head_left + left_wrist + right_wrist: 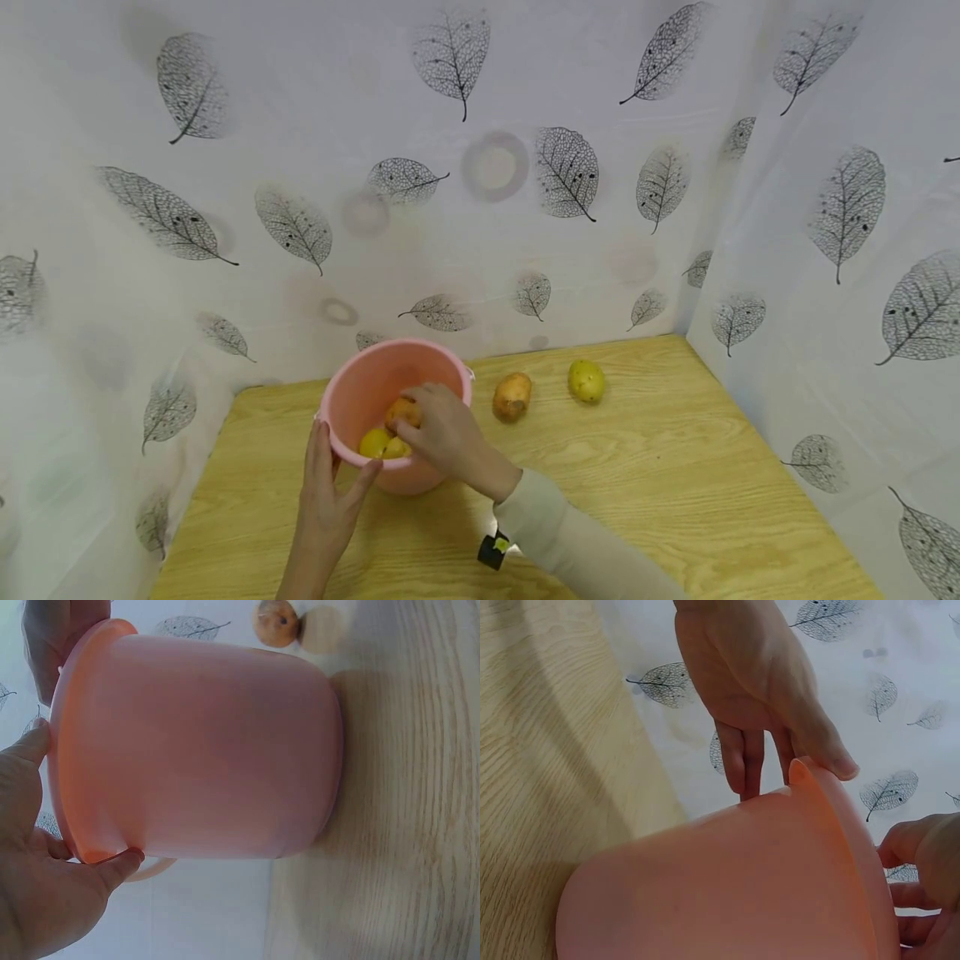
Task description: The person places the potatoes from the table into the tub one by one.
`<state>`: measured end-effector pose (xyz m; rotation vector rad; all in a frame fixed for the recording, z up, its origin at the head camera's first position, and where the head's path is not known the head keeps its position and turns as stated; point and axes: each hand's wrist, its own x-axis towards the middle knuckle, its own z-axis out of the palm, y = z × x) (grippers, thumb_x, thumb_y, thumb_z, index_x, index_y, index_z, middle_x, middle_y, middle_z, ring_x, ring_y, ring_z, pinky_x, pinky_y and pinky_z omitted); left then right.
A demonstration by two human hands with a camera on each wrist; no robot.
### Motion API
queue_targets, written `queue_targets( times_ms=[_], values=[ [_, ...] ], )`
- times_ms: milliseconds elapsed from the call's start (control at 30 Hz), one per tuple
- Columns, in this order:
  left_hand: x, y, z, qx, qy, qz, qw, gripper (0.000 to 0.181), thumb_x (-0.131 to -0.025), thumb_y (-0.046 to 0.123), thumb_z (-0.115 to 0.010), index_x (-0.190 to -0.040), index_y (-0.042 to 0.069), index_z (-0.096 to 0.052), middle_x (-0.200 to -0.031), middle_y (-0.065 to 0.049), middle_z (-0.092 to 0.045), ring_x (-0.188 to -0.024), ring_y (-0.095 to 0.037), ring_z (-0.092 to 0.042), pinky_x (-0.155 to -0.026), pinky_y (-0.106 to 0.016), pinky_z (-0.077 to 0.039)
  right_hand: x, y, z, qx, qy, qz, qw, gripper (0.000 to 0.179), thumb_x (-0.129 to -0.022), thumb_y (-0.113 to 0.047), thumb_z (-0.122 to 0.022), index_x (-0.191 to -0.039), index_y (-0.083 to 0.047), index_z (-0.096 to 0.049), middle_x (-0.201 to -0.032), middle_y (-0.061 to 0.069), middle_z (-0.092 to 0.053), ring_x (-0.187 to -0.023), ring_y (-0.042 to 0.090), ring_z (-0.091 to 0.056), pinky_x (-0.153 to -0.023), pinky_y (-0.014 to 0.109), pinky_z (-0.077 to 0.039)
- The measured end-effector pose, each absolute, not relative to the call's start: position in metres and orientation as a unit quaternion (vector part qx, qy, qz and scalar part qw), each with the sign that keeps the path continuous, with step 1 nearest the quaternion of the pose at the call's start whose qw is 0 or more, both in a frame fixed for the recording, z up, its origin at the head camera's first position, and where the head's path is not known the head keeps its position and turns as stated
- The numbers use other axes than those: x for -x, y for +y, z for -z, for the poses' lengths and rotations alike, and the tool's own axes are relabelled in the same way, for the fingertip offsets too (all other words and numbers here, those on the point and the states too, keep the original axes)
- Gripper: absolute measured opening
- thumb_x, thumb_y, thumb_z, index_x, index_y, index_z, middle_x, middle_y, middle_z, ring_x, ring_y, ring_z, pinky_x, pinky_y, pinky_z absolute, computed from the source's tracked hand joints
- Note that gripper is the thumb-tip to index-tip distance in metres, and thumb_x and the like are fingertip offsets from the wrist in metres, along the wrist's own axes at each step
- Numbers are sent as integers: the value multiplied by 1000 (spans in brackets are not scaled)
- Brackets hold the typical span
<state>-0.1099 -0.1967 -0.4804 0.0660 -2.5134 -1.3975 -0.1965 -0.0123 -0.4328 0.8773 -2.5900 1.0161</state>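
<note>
A pink bucket (423,479) stands upright on the table, tilted in none of the views. My left hand (324,508) holds it at the near left of its rim, thumb at the front and fingers along the outer left side. My right hand (448,433) reaches down inside over the right rim. Its thumb and fingers grip a brown potato (401,412). Beneath lie yellow fruits (373,443), partly hidden by the hand and rim. In the left wrist view the bucket wall (202,750) hides the contents; the right wrist view also shows only its outside (727,885).
Right of the bucket, a brown potato (512,396) lies on the wooden table (675,475). Farther right is a yellow-green round fruit (587,381). A leaf-patterned white curtain (495,250) closes off the back and sides. A small black device (492,550) sits at the right wrist.
</note>
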Motion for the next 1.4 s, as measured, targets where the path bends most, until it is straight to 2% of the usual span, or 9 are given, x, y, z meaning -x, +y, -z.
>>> queue_targets(
  times_ms=[100,167,200,333,367,600,867,1000,1400],
  values=[
    [110,-197,481,-22,-864,484,135,98,-99,23,-73,-166,4,-3,-171,-19,-3,-150,-42,-29,-114,-15,-31,200,-7,431,-301,-870,-377,104,36,-92,-16,-74,-123,1,-70,-117,13,-72,-108,23,-66,-97,33,-57],
    [110,-197,481,-23,-864,485,134,98,-99,23,-73,-166,5,-3,-171,-19,-2,-150,-41,-29,-113,-13,-30,203,-3,431,-301,-862,-396,102,38,-92,-14,-73,-127,3,-68,-121,15,-71,-112,25,-66,-100,35,-56],
    [110,-197,480,-23,-864,485,133,98,-100,23,-72,-166,5,-3,-171,-19,-2,-150,-41,-29,-114,-15,-31,205,-1,430,-303,-857,-404,103,39,-92,-12,-73,-127,4,-67,-121,16,-71,-112,26,-66,-100,36,-57],
    [110,-196,480,-24,-866,482,131,98,-100,23,-72,-166,6,-2,-171,-19,-2,-150,-41,-29,-115,-43,-33,210,11,429,-299,-845,-430,107,40,-93,-9,-74,-130,3,-65,-120,17,-70,-107,26,-66,-92,35,-59],
    [110,-196,479,-24,-866,482,131,98,-100,23,-72,-166,6,-2,-171,-19,-2,-150,-41,-29,-114,-45,-33,211,14,428,-296,-843,-437,105,39,-94,-8,-74,-130,4,-64,-120,18,-69,-106,28,-66,-90,35,-59],
    [110,-196,478,-34,-865,485,121,99,-100,25,-72,-166,8,-1,-172,-17,0,-151,-40,-28,-115,-45,-33,220,36,423,-247,-839,-478,80,42,-99,-13,-70,-136,4,-61,-126,20,-65,-112,36,-64,-91,46,-60],
    [111,-197,480,-44,-869,479,115,100,-100,29,-72,-167,9,0,-172,-15,0,-151,-39,-27,-115,-44,-33,235,63,429,-224,-831,-493,125,41,-97,-10,-70,-134,6,-62,-128,23,-66,-114,41,-63,-92,53,-59],
    [111,-197,480,-43,-867,483,113,100,-100,28,-72,-167,9,0,-172,-14,1,-152,-38,-27,-115,-41,-32,241,76,430,-211,-837,-487,131,41,-97,-10,-71,-134,7,-63,-129,24,-65,-113,40,-62,-93,52,-58],
    [111,-196,477,-38,-867,485,107,101,-100,27,-72,-166,9,2,-172,-15,2,-152,-39,-26,-116,-47,-33,256,111,440,-161,-850,-479,149,43,-95,-11,-73,-133,5,-63,-129,23,-66,-112,37,-62,-91,50,-58]
  ],
)
